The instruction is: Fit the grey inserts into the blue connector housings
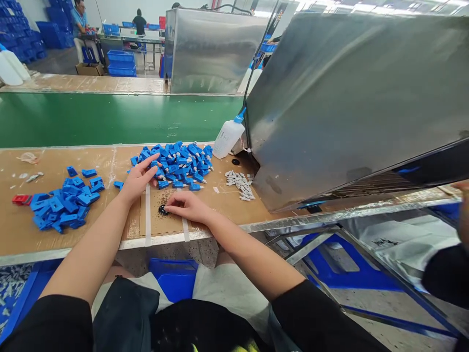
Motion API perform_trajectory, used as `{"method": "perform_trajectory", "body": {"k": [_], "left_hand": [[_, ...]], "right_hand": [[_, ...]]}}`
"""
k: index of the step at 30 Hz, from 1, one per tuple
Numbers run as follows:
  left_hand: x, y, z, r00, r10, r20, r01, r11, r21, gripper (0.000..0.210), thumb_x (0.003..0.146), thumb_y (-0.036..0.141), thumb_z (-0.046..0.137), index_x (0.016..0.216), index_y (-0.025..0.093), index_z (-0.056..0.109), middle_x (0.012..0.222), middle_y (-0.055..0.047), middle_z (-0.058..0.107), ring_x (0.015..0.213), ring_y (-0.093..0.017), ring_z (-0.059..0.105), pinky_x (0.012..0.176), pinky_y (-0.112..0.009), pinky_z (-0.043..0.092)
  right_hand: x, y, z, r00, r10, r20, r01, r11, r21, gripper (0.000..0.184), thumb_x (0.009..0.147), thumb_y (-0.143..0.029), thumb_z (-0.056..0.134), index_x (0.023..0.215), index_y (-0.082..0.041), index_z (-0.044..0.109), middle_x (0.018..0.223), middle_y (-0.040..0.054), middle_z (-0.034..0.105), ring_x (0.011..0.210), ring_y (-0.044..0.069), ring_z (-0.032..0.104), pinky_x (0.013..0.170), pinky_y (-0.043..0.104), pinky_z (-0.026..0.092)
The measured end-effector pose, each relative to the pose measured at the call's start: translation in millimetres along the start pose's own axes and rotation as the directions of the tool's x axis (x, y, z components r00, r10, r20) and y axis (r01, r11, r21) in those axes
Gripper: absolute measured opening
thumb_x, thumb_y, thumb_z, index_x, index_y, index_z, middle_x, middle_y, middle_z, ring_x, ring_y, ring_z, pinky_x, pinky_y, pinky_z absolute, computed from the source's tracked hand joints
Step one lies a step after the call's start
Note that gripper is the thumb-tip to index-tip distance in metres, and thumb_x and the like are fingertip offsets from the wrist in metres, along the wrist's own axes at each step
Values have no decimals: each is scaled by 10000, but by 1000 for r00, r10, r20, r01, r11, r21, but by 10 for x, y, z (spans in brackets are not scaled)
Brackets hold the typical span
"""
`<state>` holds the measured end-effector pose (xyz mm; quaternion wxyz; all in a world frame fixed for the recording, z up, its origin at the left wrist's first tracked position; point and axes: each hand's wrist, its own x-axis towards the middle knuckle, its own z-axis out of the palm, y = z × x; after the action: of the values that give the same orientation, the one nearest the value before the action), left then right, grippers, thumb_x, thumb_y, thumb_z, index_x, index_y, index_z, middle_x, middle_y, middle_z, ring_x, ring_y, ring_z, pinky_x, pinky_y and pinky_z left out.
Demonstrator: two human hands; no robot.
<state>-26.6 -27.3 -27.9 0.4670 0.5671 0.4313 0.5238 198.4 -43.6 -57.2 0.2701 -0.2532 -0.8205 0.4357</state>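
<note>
My left hand point(138, 180) reaches to the left edge of a big pile of blue plastic pieces point(179, 164), many with pale grey tips. Its fingers are stretched and apart, touching the pile's edge, and no held piece shows. My right hand point(187, 207) is closed, with fingertips pressed together at a small black round dish point(162, 210) on the cardboard. Whatever those fingertips may hold is too small to make out. Tiny dark specks lie scattered around the dish. To the right is a small heap of light grey parts point(241, 186).
Another heap of blue pieces point(66, 204) lies at left beside a red piece point(22, 199). A white bottle with blue nozzle point(227, 139) leans by a large metal housing point(351, 98) on the right. Behind runs a green belt point(110, 120). Other people are in the background.
</note>
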Motion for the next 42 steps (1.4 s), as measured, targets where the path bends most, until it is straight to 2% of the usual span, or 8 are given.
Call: {"method": "perform_trajectory", "body": {"k": [5,12,21,25,28,33,37,42], "left_hand": [[12,-24,-51,999,-2,-47,0,999,-41,593,730,446,854,1256,206,721,1234,-94,677,804,-138,655,755,-314,602],[-15,-58,31,1000,-13,6,12,986,164,464,693,428,890,1070,176,799,1046,-112,769,916,-227,688,841,-357,560],[-23,-16,134,999,-35,4,34,985,169,416,688,424,893,1016,183,809,985,-85,767,865,-215,675,760,-320,544],[-37,30,172,1000,-5,0,5,980,200,370,700,409,888,983,186,805,984,-81,769,868,-211,673,784,-325,545],[-29,44,167,1000,2,9,-4,971,239,364,706,419,883,974,189,793,991,-78,766,892,-219,677,820,-336,546],[-2,9,235,990,133,52,-140,978,152,456,911,596,614,1122,205,717,1158,-109,704,1106,-256,638,928,-372,518],[-23,-44,382,972,229,59,-231,973,17,593,1004,644,314,1292,224,617,1338,-132,611,1280,-275,544,1013,-406,451],[-34,-80,502,966,253,45,-252,967,-31,618,994,658,261,1266,221,603,1209,-122,624,1092,-251,575,963,-397,425]], "right_hand": [[5,13,-15,985,104,-136,-64,960,272,336,855,-517,748,874,-182,738,777,29,727,662,147,634,621,267,508],[94,72,-131,834,288,-471,82,778,622,368,758,-505,836,880,-179,716,781,23,756,651,142,699,678,308,616],[186,99,-129,857,293,-423,69,749,659,353,733,-484,855,855,-173,742,788,40,767,676,171,721,689,308,619],[187,153,-111,887,185,-422,40,881,471,350,870,-530,726,897,-181,725,779,30,737,691,172,692,694,301,579],[172,169,-119,911,-1,-412,13,1000,27,354,1031,-446,524,877,-174,688,791,39,701,744,166,643,736,288,512],[178,148,-62,961,-126,-246,2,895,-447,276,1085,-298,431,989,-147,641,941,91,712,864,189,633,776,288,447],[186,119,23,989,-109,-99,30,808,-588,169,1049,-185,469,1078,-113,619,993,132,713,893,218,649,762,304,443],[176,118,44,992,-93,-85,22,790,-613,191,993,-101,485,1143,-95,602,1040,148,700,941,241,648,787,323,458]]}}
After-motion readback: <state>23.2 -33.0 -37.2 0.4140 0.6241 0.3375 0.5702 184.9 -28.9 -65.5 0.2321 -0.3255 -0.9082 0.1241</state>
